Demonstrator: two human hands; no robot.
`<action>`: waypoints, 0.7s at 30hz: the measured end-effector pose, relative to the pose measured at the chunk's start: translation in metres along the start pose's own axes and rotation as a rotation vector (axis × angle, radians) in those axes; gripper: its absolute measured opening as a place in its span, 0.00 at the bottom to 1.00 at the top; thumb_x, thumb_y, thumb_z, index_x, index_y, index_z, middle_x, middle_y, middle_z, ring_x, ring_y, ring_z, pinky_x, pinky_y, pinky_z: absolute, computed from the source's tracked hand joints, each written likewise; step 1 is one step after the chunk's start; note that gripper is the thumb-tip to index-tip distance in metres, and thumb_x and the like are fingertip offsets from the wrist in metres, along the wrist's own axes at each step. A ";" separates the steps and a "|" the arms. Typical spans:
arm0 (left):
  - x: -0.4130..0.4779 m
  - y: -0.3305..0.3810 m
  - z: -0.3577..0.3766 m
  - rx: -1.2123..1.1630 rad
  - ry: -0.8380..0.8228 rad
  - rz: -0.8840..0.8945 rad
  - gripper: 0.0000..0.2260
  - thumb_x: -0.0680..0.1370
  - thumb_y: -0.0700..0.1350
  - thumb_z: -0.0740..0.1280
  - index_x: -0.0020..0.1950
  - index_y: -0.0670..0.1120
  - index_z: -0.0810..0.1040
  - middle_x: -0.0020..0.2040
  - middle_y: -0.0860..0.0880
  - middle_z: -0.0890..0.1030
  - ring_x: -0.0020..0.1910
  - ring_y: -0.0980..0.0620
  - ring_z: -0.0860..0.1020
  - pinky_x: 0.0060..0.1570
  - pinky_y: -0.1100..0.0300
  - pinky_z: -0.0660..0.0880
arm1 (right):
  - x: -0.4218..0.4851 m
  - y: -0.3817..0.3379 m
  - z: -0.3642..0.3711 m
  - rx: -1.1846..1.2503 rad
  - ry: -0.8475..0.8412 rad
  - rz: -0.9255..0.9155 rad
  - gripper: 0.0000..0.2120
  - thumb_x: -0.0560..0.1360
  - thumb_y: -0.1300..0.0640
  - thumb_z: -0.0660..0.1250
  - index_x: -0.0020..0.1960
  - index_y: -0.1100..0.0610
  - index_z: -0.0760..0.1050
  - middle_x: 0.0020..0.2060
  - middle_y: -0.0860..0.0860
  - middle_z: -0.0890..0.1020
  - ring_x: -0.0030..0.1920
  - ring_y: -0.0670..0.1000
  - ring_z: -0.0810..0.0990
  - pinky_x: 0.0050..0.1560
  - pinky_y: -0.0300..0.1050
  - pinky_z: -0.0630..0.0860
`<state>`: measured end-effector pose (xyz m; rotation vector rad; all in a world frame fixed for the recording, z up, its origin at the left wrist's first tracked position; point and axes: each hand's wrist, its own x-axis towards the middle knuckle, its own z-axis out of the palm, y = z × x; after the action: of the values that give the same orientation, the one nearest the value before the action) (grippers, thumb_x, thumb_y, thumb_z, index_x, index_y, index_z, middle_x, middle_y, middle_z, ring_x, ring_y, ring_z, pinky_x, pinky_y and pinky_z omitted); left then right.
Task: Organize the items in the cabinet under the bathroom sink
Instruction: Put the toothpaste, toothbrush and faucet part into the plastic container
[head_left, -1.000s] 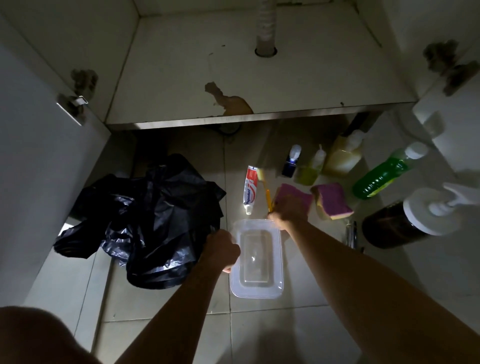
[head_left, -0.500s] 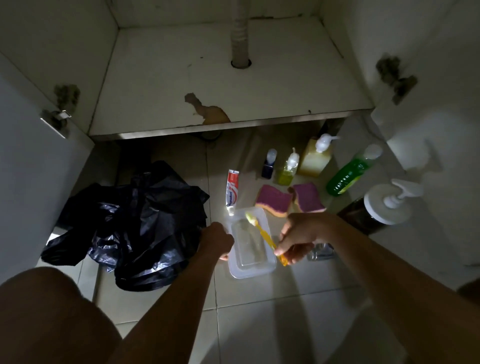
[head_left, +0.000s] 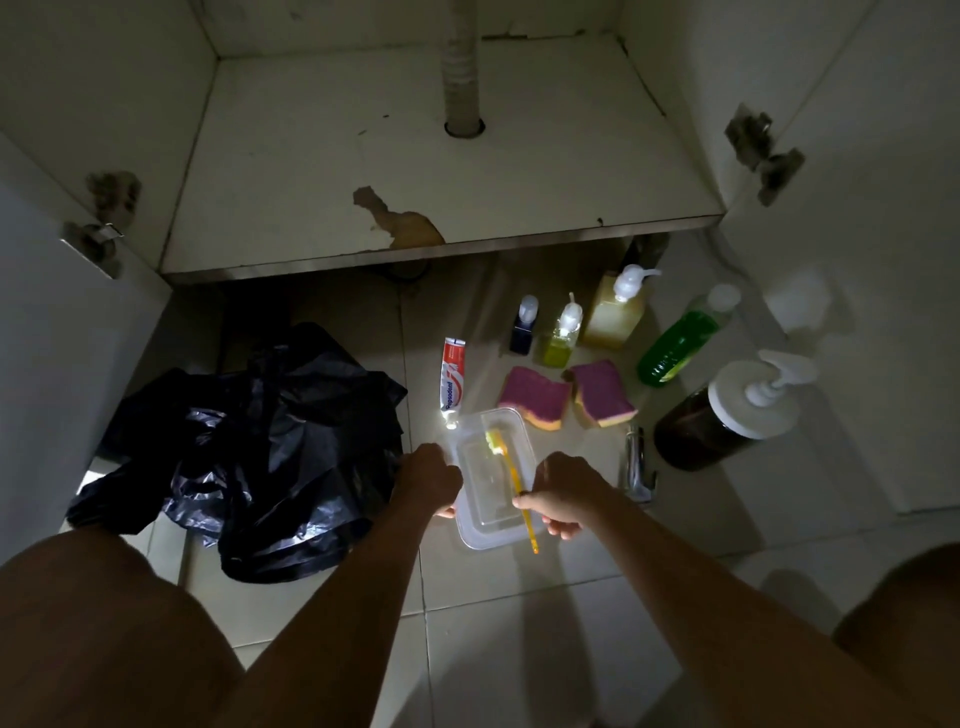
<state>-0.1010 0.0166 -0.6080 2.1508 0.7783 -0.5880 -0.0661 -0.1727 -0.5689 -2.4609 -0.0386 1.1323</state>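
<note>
A clear plastic container (head_left: 485, 538) lies on the tiled floor in front of the open cabinet. My left hand (head_left: 428, 478) grips its left rim. A yellow toothbrush (head_left: 511, 478) is pinched by its handle in my right hand (head_left: 563, 493), slanting over the container with its bristle head above the far end. A red and white toothpaste tube (head_left: 452, 382) lies just beyond the container. Two purple and yellow sponges (head_left: 532, 397) (head_left: 602, 395) lie to the right of the tube.
The bare cabinet floor (head_left: 363, 156) has a drain pipe (head_left: 462, 67) and a chipped patch. A black plastic bag (head_left: 260, 447) lies left. Pump bottles (head_left: 615, 306), a small dark bottle (head_left: 522, 332), a green bottle (head_left: 680, 343), a brown jar (head_left: 722, 423) and metal clippers (head_left: 636, 462) are on the right.
My right hand picked the yellow toothbrush up from beside the toothpaste and brought it back over the clear container. My left hand stayed on the container's left rim.
</note>
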 end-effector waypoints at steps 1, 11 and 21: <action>0.000 -0.001 0.000 -0.003 0.003 0.005 0.15 0.78 0.41 0.65 0.64 0.39 0.75 0.62 0.41 0.78 0.58 0.42 0.79 0.53 0.57 0.77 | 0.002 -0.002 0.001 -0.095 0.084 -0.039 0.17 0.74 0.44 0.71 0.41 0.58 0.77 0.33 0.54 0.84 0.34 0.54 0.85 0.39 0.46 0.82; 0.029 -0.027 0.010 -0.105 -0.101 -0.046 0.22 0.69 0.44 0.64 0.63 0.43 0.74 0.61 0.40 0.77 0.52 0.38 0.82 0.48 0.46 0.82 | 0.018 -0.011 0.003 -0.075 0.177 0.051 0.15 0.72 0.48 0.71 0.32 0.58 0.80 0.22 0.50 0.81 0.25 0.48 0.82 0.43 0.46 0.84; -0.003 -0.015 -0.002 -0.173 -0.098 -0.038 0.15 0.79 0.42 0.62 0.65 0.40 0.72 0.62 0.39 0.78 0.51 0.40 0.82 0.46 0.48 0.82 | 0.110 -0.107 -0.026 -0.238 0.327 -0.215 0.27 0.75 0.39 0.69 0.63 0.60 0.76 0.57 0.57 0.82 0.57 0.55 0.81 0.49 0.40 0.71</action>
<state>-0.1129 0.0249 -0.6127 1.9381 0.7887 -0.6182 0.0426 -0.0631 -0.5910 -2.7403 -0.3491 0.6590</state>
